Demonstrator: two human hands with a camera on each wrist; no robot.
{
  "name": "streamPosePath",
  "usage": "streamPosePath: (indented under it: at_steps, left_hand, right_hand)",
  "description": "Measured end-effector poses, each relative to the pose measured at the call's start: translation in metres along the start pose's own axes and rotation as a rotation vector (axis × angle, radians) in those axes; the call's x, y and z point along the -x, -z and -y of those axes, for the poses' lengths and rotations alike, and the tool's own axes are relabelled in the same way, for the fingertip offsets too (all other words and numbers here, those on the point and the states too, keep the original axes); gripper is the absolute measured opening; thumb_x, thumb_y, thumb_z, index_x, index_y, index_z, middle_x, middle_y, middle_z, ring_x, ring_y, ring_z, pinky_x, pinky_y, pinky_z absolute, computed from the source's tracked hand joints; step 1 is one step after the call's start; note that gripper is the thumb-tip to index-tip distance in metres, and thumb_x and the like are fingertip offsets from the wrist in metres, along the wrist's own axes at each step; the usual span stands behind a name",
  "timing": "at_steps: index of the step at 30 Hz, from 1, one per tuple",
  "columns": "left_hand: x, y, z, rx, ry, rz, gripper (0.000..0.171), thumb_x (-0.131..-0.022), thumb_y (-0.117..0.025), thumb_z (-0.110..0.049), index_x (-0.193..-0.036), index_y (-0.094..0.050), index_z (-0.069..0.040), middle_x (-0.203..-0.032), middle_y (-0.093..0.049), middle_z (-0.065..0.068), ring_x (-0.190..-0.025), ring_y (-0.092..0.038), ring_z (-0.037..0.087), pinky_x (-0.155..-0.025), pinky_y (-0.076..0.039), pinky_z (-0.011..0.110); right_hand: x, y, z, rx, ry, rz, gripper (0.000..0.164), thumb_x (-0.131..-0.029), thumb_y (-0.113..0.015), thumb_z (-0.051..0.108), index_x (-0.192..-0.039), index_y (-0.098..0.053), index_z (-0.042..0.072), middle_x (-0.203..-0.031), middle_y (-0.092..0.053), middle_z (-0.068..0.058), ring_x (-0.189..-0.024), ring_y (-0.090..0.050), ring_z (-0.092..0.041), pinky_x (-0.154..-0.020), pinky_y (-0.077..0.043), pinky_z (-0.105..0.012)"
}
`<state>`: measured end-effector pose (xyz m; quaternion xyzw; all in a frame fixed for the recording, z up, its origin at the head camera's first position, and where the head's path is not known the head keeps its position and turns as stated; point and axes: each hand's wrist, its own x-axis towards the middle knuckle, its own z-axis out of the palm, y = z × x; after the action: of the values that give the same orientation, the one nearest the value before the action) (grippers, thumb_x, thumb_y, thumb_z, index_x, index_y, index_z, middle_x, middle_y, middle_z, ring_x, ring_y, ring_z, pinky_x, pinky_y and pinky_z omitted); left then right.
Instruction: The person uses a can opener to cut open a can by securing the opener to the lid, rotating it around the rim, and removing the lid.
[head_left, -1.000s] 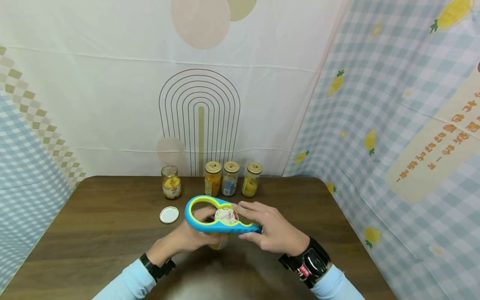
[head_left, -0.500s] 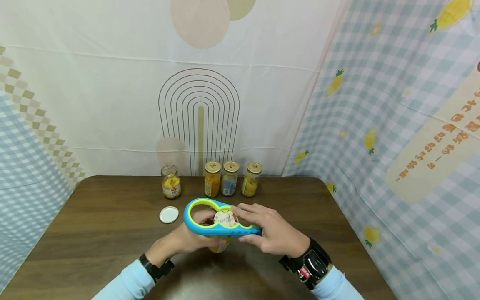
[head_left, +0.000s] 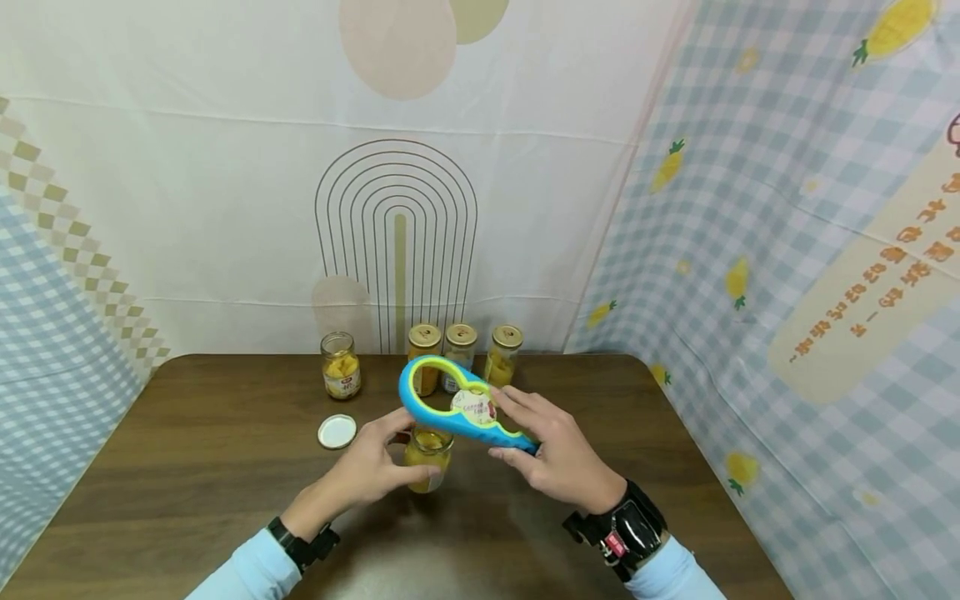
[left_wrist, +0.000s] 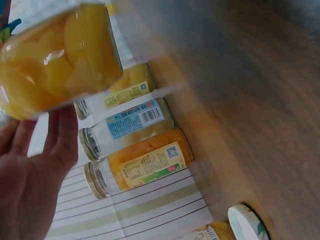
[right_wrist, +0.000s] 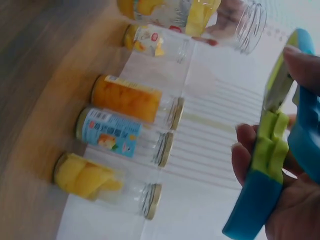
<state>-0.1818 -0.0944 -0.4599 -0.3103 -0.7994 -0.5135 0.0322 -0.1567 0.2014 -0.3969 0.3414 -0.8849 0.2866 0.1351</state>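
Observation:
My left hand (head_left: 358, 473) grips an uncovered glass jar of yellow fruit (head_left: 427, 460), its thumb in front and fingers behind. In the left wrist view that fruit jar (left_wrist: 60, 62) looks large and close. Up and to the right, my right hand (head_left: 564, 454) holds a blue and green jar opener (head_left: 480, 430) clear of the jar. A round lid with a printed top (head_left: 474, 406) sits within the opener's inner curve. The right wrist view has the opener (right_wrist: 257, 200) edge-on, thumb and fingers about it.
Lidded fruit jars, one orange (right_wrist: 132, 100), one with a blue label (right_wrist: 112, 132) and one yellow (head_left: 501, 357), line the table's back. Left of them stands an uncovered fruit jar (head_left: 341, 367). A white lid (head_left: 337, 431) lies on the brown table (head_left: 187, 467).
The opener, with the lid in it, has risen off the jar and moved right with my right hand. The jar's open mouth is now exposed; my left hand still holds it.

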Motion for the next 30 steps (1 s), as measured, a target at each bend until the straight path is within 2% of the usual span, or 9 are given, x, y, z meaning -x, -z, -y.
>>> streamPosePath:
  at_steps: [3, 10, 13, 16, 20, 24, 30]
  left_hand:
    - [0.004, 0.001, 0.0, -0.034, 0.02, -0.091, 0.052, -0.078, -0.091, -0.033, -0.123, -0.068, -0.023, -0.115, -0.07, -0.007, -0.105, -0.067, 0.013, -0.087, -0.061, 0.04]
    - [0.013, 0.006, -0.004, -0.065, 0.112, -0.305, 0.054, -0.076, -0.093, -0.027, -0.123, -0.068, -0.022, -0.113, -0.07, -0.006, -0.104, -0.067, 0.013, -0.087, -0.06, 0.041]
    - [0.014, 0.008, -0.006, -0.071, 0.142, -0.367, 0.056, -0.076, -0.093, -0.026, -0.125, -0.068, -0.02, -0.113, -0.07, -0.002, -0.103, -0.068, 0.015, -0.087, -0.06, 0.043]
    - [0.015, 0.011, -0.006, -0.083, 0.151, -0.403, 0.055, -0.075, -0.094, -0.023, -0.124, -0.069, -0.018, -0.112, -0.071, 0.0, -0.102, -0.068, 0.017, -0.086, -0.06, 0.046]
    - [0.014, 0.013, -0.004, -0.092, 0.175, -0.43, 0.053, -0.075, -0.094, -0.02, -0.122, -0.07, -0.015, -0.111, -0.071, 0.003, -0.101, -0.069, 0.021, -0.085, -0.06, 0.047]
    - [0.012, 0.014, 0.0, -0.104, 0.226, -0.449, 0.053, -0.075, -0.093, -0.02, -0.122, -0.07, -0.013, -0.111, -0.071, 0.006, -0.101, -0.069, 0.025, -0.085, -0.061, 0.049]
    - [0.007, 0.015, 0.011, -0.119, 0.307, -0.45, 0.054, -0.078, -0.091, -0.022, -0.125, -0.068, -0.01, -0.119, -0.07, 0.012, -0.107, -0.068, 0.032, -0.087, -0.059, 0.054]
  right_hand:
    - [0.004, 0.001, -0.005, 0.023, -0.025, -0.053, 0.078, -0.088, -0.082, 0.027, -0.156, -0.043, 0.021, -0.154, -0.05, -0.016, -0.139, -0.048, -0.031, -0.111, -0.041, -0.061]
    - [0.014, 0.004, -0.015, 0.078, -0.08, -0.129, 0.078, -0.088, -0.082, 0.029, -0.155, -0.044, 0.019, -0.151, -0.053, -0.015, -0.133, -0.054, -0.028, -0.101, -0.051, -0.056]
    - [0.018, 0.004, -0.02, 0.077, -0.102, -0.136, 0.078, -0.088, -0.082, 0.029, -0.155, -0.044, 0.019, -0.152, -0.052, -0.017, -0.136, -0.052, -0.031, -0.106, -0.046, -0.06]
    - [0.021, 0.002, -0.022, 0.077, -0.119, -0.129, 0.078, -0.089, -0.082, 0.03, -0.156, -0.043, 0.02, -0.152, -0.052, -0.018, -0.137, -0.05, -0.033, -0.109, -0.042, -0.063]
    - [0.023, 0.001, -0.022, 0.075, -0.137, -0.121, 0.078, -0.09, -0.08, 0.033, -0.156, -0.042, 0.021, -0.153, -0.051, -0.018, -0.136, -0.05, -0.034, -0.105, -0.046, -0.062]
    - [0.024, 0.001, -0.023, 0.072, -0.138, -0.12, 0.078, -0.089, -0.08, 0.033, -0.156, -0.042, 0.02, -0.152, -0.051, -0.019, -0.135, -0.051, -0.035, -0.103, -0.047, -0.061]
    - [0.025, -0.001, -0.024, 0.063, -0.136, -0.127, 0.078, -0.088, -0.082, 0.029, -0.156, -0.043, 0.019, -0.152, -0.051, -0.019, -0.136, -0.051, -0.035, -0.107, -0.043, -0.064]
